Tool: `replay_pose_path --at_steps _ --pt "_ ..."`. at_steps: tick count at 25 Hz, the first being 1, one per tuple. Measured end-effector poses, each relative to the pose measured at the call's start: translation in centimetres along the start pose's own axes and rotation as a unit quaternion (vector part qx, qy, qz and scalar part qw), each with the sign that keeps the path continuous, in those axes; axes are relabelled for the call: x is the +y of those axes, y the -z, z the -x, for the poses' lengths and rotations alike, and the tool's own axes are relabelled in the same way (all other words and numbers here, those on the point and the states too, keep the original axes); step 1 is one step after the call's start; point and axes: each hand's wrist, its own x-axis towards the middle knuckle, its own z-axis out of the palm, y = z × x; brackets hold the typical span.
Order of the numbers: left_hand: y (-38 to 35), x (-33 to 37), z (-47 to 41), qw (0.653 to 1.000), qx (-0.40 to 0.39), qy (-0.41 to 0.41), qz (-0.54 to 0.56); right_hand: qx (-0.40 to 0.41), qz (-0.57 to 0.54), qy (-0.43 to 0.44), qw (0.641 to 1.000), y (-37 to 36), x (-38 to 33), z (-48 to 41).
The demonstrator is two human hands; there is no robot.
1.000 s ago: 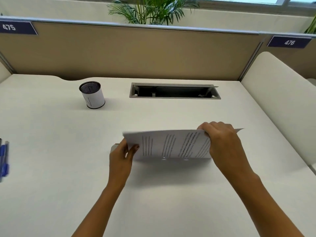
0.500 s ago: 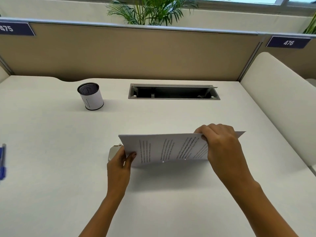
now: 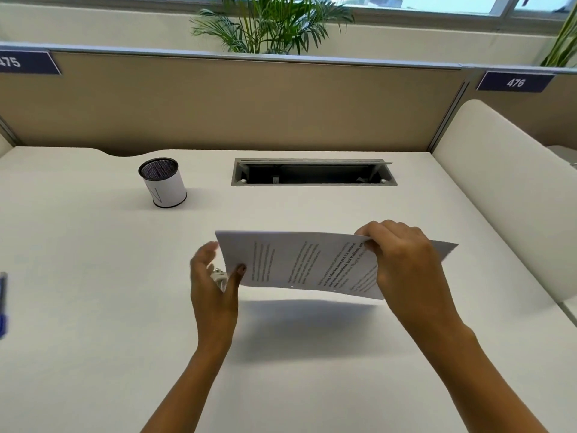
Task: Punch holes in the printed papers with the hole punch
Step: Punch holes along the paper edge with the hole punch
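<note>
The printed papers (image 3: 299, 264) hang above the white desk, tilted, text side facing me, with two small punched holes along the lower edge. My right hand (image 3: 402, 267) grips their top right part. My left hand (image 3: 215, 285) pinches the lower left corner with the thumb on the front. A silvery hole punch (image 3: 218, 278) shows only as a small part between my left fingers and the sheets, mostly hidden; whether it rests on the desk I cannot tell.
A mesh pen cup (image 3: 163, 182) wrapped in white paper stands at the back left. An open cable tray slot (image 3: 313, 172) lies in the desk (image 3: 93, 307) behind the papers. Blue pens (image 3: 3, 304) lie at the left edge. Beige partitions (image 3: 249, 104) bound the back and right.
The papers have risen off the desk and tipped more upright, drifting slightly left. The hole punch, seen left of the sheets before, is now mostly covered by my left hand.
</note>
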Motion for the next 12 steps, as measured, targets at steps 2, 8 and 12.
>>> replay_pose_path --at_steps 2,8,12 --pt "-0.4 0.4 -0.6 0.999 0.024 0.036 0.033 0.017 -0.026 -0.014 0.999 0.6 0.1 -0.4" --pt "-2.8 0.5 1.2 0.983 -0.111 0.122 0.078 0.003 -0.141 -0.209 0.968 1.8 2.2 -2.1" --pt "-4.0 1.4 1.7 0.965 -0.179 0.153 0.112 -0.006 -0.225 -0.299 0.928 0.4 5.1 -2.3"
